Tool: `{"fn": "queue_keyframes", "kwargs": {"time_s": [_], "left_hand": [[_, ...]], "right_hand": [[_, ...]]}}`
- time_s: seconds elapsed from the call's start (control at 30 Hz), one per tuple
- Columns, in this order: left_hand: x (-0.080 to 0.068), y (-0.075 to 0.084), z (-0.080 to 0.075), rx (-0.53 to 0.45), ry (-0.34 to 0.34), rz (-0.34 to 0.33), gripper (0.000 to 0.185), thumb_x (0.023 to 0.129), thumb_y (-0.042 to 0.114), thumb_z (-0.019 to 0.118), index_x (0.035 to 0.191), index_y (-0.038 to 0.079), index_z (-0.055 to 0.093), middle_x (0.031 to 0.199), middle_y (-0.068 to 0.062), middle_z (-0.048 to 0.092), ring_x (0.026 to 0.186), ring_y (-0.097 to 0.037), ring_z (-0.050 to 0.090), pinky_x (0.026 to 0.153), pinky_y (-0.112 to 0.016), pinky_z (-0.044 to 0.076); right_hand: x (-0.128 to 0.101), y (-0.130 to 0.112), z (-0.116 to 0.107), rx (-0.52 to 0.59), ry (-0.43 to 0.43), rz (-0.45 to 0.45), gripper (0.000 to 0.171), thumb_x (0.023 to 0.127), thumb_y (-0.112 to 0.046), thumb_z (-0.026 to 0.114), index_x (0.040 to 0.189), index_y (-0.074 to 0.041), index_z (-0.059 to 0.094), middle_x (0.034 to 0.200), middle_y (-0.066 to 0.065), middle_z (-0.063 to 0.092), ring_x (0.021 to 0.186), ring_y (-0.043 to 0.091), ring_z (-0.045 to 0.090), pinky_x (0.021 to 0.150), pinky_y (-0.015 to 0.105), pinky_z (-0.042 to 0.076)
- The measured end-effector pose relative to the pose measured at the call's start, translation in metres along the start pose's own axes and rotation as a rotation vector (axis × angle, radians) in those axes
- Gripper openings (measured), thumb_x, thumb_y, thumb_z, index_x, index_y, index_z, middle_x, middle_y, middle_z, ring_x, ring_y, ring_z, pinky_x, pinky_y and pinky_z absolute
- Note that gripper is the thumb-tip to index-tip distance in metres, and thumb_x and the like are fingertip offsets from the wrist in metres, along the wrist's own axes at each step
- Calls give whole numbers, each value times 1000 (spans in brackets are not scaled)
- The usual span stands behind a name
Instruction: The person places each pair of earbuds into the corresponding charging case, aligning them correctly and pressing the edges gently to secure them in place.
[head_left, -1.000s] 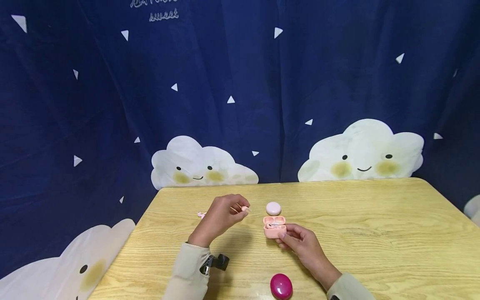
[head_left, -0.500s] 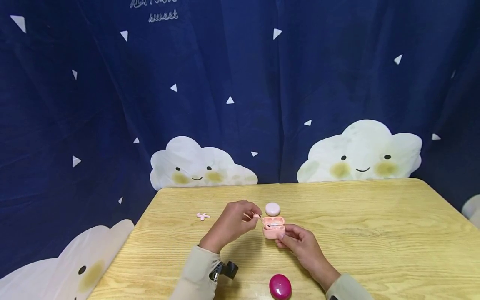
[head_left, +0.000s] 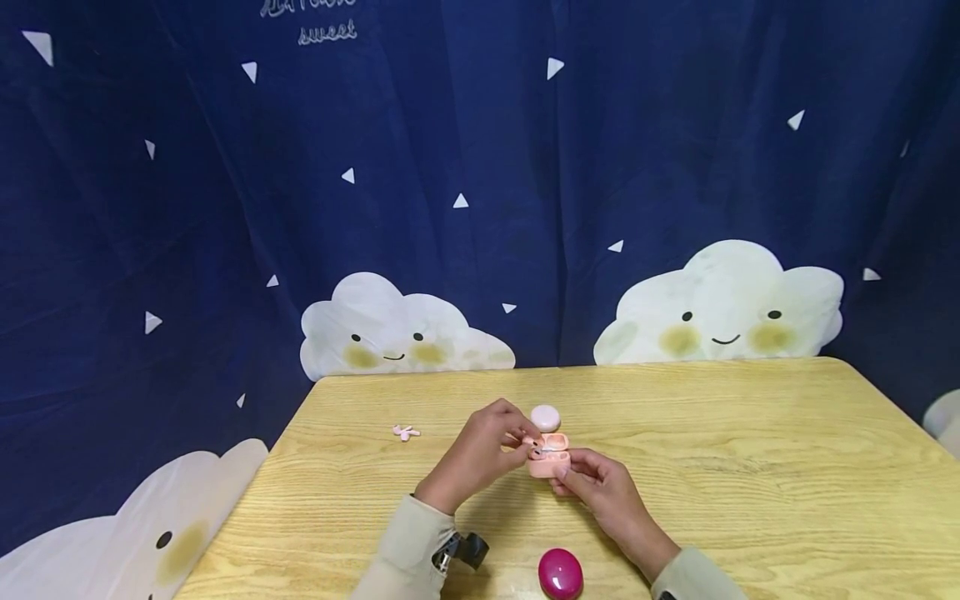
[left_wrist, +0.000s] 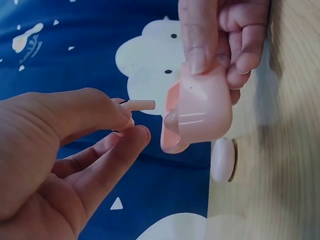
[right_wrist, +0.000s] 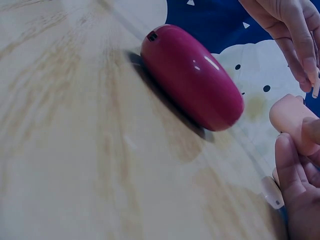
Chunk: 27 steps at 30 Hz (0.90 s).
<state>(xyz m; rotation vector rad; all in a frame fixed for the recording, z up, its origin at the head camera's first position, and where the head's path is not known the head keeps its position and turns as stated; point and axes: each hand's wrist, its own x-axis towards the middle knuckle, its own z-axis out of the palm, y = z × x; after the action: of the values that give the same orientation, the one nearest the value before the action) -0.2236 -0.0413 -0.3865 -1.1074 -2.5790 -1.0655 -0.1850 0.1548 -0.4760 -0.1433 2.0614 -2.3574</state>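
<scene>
My left hand [head_left: 483,457] pinches a peach earbud [left_wrist: 140,105] between thumb and fingertip, its stem pointing at the case in the left wrist view. A small gap separates the stem from the peach earbud case [left_wrist: 205,105]. My right hand [head_left: 613,493] grips that case by its right side, above the table, with the lid raised. One earbud [left_wrist: 171,120] shows in the case's opening. In the right wrist view the case [right_wrist: 290,119] is partly covered by the right hand's fingers.
A pale pink round case [head_left: 545,417] lies just behind the hands. Pale pink earbuds [head_left: 406,432] lie to the left on the wooden table [head_left: 735,450]. A magenta oval case [head_left: 561,573] sits near the front. A blue curtain [head_left: 450,125] hangs behind the table.
My left hand has moved right with the pinched earbud, up to the raised lid. The pale pink earbuds it partly covered now show fully. My right hand and the case have stayed nearly still.
</scene>
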Motion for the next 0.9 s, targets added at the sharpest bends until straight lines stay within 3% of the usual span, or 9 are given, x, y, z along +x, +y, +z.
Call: {"fn": "queue_keyframes", "kwargs": {"time_s": [0.3, 0.53, 0.73, 0.9], "left_hand": [[1, 2, 9, 26, 21, 48, 17, 83, -1, 71, 98, 6, 74, 95, -1, 59, 88, -14, 62, 75, -13, 50], [1, 3, 16, 92, 36, 78, 19, 82, -1, 72, 99, 8, 73, 94, 0, 59, 85, -10, 60, 76, -15, 51], [1, 4, 20, 188, 69, 103, 20, 80, 6, 76, 97, 13, 71, 88, 2, 59, 76, -10, 57, 68, -13, 44], [2, 3, 24, 205, 74, 102, 18, 79, 6, 77, 92, 15, 66, 85, 3, 58, 74, -11, 56, 66, -13, 42]], "right_hand": [[-1, 0, -1, -12, -2, -3, 37, 91, -7, 65, 121, 14, 55, 104, 23, 66, 87, 24, 69, 80, 34, 55], [-1, 2, -1, -10, -18, -23, 38, 92, -6, 64, 122, 15, 53, 106, 24, 65, 87, 22, 69, 81, 34, 55], [-1, 3, -2, -22, -25, -46, 37, 92, -7, 64, 121, 15, 54, 106, 24, 65, 87, 21, 69, 80, 33, 55], [-1, 3, -1, -36, -25, -44, 38, 91, -9, 66, 120, 14, 55, 105, 23, 65, 87, 21, 69, 80, 33, 56]]}}
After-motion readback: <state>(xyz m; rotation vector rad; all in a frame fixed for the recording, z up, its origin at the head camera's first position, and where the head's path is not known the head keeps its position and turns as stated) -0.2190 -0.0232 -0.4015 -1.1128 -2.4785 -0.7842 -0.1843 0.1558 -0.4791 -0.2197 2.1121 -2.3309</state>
